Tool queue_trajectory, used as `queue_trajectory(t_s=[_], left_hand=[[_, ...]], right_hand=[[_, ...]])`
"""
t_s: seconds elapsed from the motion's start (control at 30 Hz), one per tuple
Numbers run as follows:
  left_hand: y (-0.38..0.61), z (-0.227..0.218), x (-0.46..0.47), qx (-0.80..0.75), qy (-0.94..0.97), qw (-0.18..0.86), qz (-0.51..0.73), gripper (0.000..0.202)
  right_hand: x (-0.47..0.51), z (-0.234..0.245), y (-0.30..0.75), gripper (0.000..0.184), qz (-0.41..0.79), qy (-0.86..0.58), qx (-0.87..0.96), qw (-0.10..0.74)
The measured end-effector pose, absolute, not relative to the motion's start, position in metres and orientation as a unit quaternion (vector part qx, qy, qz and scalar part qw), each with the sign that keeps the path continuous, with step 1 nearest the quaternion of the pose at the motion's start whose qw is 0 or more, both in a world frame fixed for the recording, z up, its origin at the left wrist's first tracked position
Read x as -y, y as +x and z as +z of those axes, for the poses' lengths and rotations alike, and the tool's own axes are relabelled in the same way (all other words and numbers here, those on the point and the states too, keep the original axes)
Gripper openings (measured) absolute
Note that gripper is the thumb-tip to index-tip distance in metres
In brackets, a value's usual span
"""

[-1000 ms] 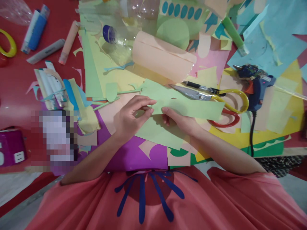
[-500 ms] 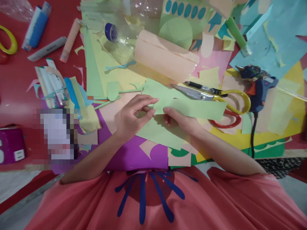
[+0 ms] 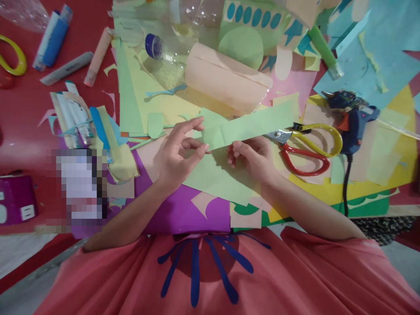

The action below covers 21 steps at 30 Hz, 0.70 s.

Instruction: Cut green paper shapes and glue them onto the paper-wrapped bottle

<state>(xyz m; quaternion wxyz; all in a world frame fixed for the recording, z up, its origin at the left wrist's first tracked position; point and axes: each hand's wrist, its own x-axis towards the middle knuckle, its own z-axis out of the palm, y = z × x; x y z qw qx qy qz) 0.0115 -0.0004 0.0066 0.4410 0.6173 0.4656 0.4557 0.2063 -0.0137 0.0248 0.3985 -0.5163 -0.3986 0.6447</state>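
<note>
A light green paper strip [image 3: 252, 127] slants up to the right in front of me, with a faint crease near its left part. My left hand [image 3: 179, 153] has its index finger and thumb at the two corners of the strip's left end. At the lower edge of the strip, the thumb of my right hand [image 3: 254, 159] is pressed near its curled fingers, which are partly hidden. Beneath both hands lies a larger light green sheet [image 3: 226, 179]. Scissors [image 3: 308, 151] with yellow and red handles rest right of my right hand, their blades partly covered by the strip.
A plastic bottle [image 3: 167, 52] wrapped in peach paper [image 3: 226, 76] lies beyond the hands. A blue glue gun [image 3: 356, 127] with its cord sits at the right. Markers [image 3: 74, 113], a blurred-out phone-like object [image 3: 80, 186] and paper scraps spread over the left side.
The strip's right end has swung up and away from me, uncovering more of the scissor handles. My right hand has shifted slightly right; the left thumb and index finger have spread apart.
</note>
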Motion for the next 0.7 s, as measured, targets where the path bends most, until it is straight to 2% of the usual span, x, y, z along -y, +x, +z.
queue_trajectory(t_s=[0.17, 0.3, 0.43, 0.6, 0.7], left_hand=[[0.011, 0.008, 0.0, -0.419, 0.645, 0.467, 0.436, 0.046], [0.01, 0.014, -0.001, -0.377, 0.688, 0.442, 0.436, 0.034], [0.009, 0.022, 0.0, -0.374, 0.689, 0.456, 0.422, 0.034], [0.013, 0.025, -0.002, -0.348, 0.709, 0.47, 0.394, 0.033], [0.016, 0.025, -0.002, -0.342, 0.723, 0.454, 0.394, 0.023]], right_hand=[[0.013, 0.021, 0.208, 0.031, 0.595, -0.516, 0.448, 0.424], [0.011, 0.02, 0.207, 0.027, 0.589, -0.498, 0.458, 0.442], [0.009, 0.019, 0.207, 0.02, 0.577, -0.485, 0.441, 0.487], [0.007, 0.015, 0.21, 0.026, 0.544, -0.491, 0.451, 0.509], [0.006, 0.016, 0.21, 0.035, 0.525, -0.503, 0.468, 0.502]])
